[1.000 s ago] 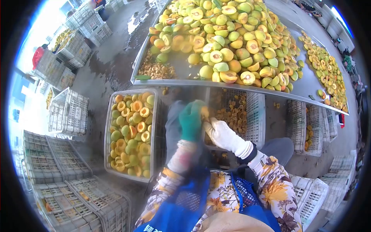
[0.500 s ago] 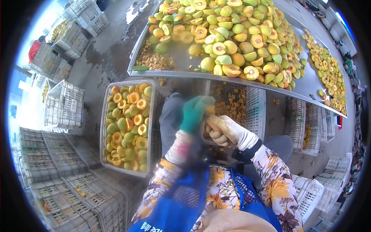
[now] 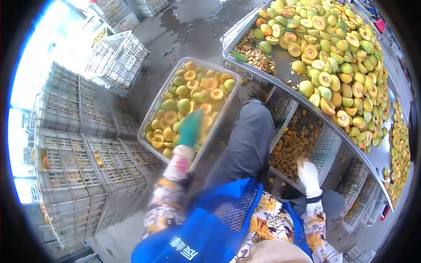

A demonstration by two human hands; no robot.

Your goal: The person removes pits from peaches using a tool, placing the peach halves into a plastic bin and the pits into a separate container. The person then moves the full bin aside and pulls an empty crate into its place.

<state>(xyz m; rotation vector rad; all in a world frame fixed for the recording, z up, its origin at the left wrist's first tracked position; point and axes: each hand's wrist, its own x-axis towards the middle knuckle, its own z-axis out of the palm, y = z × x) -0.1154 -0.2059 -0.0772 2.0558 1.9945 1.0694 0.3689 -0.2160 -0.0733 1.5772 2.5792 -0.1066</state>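
Note:
My left hand (image 3: 191, 127), in a green glove, is smeared by motion over a pale plastic crate (image 3: 147, 147) filled with halved yellow-green stone fruit (image 3: 169, 105). Its fingers overlap the fruit at the crate's right side. My right hand (image 3: 305, 171), in a whitish glove, hangs with its fingers drawn together at the near right of another crate (image 3: 331, 149). Small brownish-orange pieces (image 3: 296, 144) cover the bottom of that crate. What the right fingers hold, if anything, is hidden.
A metal table (image 3: 280, 65) bears a large heap of halved fruit (image 3: 346, 65), with pale pits (image 3: 258, 57) in its corner. Stacked crates (image 3: 72, 166) stand at the left, and another crate (image 3: 125, 61) behind them. More crates (image 3: 357, 188) sit under the table's right part.
The view has turned left. My hands were together in front of me; now they are apart, the left over the fruit-filled crate and the right lower, by the crate of small pieces.

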